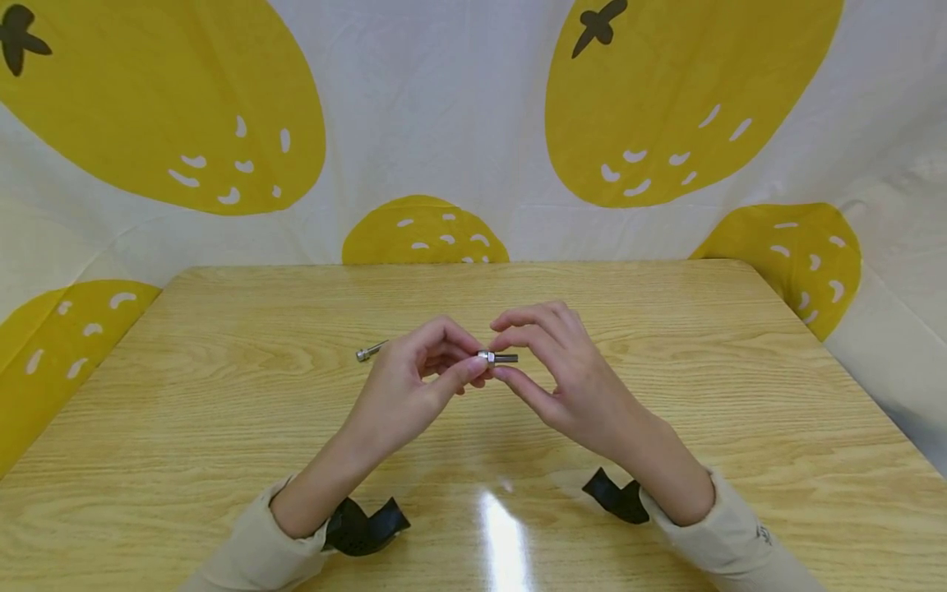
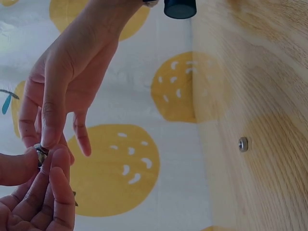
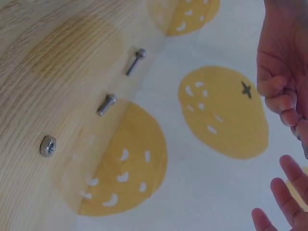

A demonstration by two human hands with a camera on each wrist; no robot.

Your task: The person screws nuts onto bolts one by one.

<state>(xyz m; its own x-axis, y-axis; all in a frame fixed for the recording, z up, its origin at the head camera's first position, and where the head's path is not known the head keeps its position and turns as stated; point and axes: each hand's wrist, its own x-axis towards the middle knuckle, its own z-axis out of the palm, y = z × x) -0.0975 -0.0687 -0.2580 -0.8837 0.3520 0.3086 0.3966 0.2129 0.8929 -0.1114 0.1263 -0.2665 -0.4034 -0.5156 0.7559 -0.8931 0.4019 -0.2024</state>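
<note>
Between the thumb and fingertips of my left hand (image 1: pixel 414 382) is a metal bolt (image 1: pixel 506 358), its shaft pointing right. A shiny hex nut (image 1: pixel 491 358) sits on it close to the left fingertips. My right hand (image 1: pixel 577 378) curves around from the other side, thumb below the bolt and index finger above, with a gap between their tips in the head view. In the left wrist view the right fingertips cover part of the nut (image 2: pixel 41 155), so contact is hard to judge. The right wrist view shows other fingers of the right hand (image 3: pixel 288 197) spread.
A socket-head screw (image 1: pixel 370 352) lies on the wooden table (image 1: pixel 222 411), partly behind the left hand. On the table in the right wrist view are a thin bolt (image 3: pixel 135 61), a thicker bolt (image 3: pixel 107 104) and a loose nut (image 3: pixel 48 146). A patterned curtain (image 1: pixel 436 123) hangs behind.
</note>
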